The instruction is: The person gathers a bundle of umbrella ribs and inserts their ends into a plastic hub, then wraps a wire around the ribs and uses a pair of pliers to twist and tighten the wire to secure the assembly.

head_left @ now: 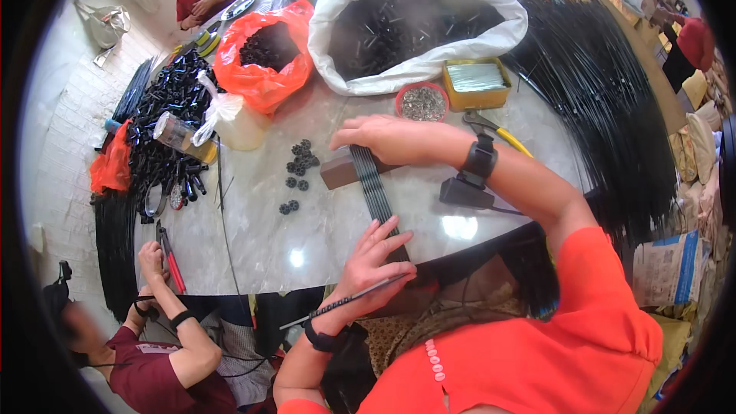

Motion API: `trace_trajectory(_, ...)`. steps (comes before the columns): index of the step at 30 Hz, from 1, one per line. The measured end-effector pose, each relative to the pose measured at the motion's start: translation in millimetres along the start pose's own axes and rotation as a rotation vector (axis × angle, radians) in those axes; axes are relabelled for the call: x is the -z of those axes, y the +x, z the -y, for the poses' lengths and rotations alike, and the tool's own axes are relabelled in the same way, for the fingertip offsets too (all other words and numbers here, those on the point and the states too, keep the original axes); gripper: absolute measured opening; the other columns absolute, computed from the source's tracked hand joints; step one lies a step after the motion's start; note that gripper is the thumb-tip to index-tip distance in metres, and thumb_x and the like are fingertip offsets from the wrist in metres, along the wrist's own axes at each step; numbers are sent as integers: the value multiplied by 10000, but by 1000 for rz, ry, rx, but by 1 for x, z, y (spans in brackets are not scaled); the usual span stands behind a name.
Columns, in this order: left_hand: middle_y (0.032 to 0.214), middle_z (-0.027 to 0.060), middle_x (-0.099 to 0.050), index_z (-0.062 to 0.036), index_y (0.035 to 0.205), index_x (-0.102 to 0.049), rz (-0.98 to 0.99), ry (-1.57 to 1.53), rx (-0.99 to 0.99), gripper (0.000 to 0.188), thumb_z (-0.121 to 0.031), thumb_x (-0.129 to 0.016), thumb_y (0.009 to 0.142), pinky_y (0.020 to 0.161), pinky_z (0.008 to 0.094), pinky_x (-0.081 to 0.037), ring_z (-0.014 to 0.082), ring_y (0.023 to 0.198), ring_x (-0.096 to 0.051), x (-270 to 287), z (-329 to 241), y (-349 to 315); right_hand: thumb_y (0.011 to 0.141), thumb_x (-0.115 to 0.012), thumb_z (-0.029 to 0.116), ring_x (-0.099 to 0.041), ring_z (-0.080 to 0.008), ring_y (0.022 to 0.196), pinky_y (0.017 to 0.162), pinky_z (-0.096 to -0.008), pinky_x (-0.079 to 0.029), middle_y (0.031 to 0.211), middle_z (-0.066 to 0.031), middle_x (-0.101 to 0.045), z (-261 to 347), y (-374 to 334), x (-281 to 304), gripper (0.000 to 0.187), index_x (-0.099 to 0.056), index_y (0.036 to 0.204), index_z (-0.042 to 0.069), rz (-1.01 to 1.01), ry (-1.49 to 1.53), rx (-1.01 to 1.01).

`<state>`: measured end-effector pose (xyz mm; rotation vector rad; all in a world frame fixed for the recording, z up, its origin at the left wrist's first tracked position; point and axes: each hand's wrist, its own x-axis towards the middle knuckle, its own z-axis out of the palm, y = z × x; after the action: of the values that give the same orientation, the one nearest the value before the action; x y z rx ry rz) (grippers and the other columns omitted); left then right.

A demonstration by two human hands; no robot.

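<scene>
A row of thin black rods [374, 192] lies side by side, slanting from a brown block [340, 173] toward the table's near edge. Bent over the far ends of the rods is my right hand [383, 138], its fingertips partly hidden. My left hand [374, 261] rests near their close ends, fingers stretched across them. A slim grey rod with a dark ribbed stretch [337, 307] crosses by its thumb and wrist, apparently held there. Several small black ribbed round pieces [303, 159] lie left of the block.
Behind my right hand are a pink bowl of small metal parts [422, 116], a yellow box [497, 98], yellow-handled pliers [512, 139] and a white sack [322, 54]. A red bag [287, 96] and black parts [165, 92] fill the left. Co-workers sit around the table [268, 253].
</scene>
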<state>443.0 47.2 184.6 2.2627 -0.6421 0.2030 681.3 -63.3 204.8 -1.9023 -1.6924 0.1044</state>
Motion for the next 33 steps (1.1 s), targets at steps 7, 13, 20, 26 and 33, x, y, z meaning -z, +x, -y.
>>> trace_trajectory(7,1300,136,-640,-104,894,-733,9,-57,-46,153,-87,-802,758,1148,566,-302,384,1361,-472,45,-43,1,772,-582,-84,-566,-379,1174,978,-450,-455,1216,-167,-601,12,-13,19,510,-602,1253,86,51,57,-36)
trace_trajectory(13,1121,202,-713,-61,898,-715,-150,-249,-119,146,-115,-791,787,1101,554,-371,404,1203,-613,116,-117,2,770,-475,-136,-631,-326,1047,917,-412,-490,1075,-167,-655,74,-42,52,484,-604,1200,45,247,130,-45)
trace_trajectory(20,998,242,-721,2,983,-633,-529,-349,-73,129,-52,-688,879,978,500,-497,352,965,-711,120,-139,-11,753,-485,-83,-642,-286,1006,890,-364,-489,1076,-205,-662,150,-107,60,497,-566,1242,-42,681,384,-134)
trace_trajectory(26,1026,229,-713,3,1031,-646,-685,-522,20,173,-71,-710,889,936,463,-524,341,956,-704,76,-131,-29,849,-684,205,-635,-328,907,813,-424,-481,943,-219,-655,174,-151,61,420,-586,1170,-47,746,630,-289)
trace_trajectory(33,1150,183,-689,-15,1132,-636,-840,-933,228,206,-149,-638,976,957,397,-513,253,1040,-667,-22,-120,-36,803,-754,318,-603,-437,801,696,-476,-464,764,-236,-608,180,-203,95,376,-626,849,-32,557,-94,-358)
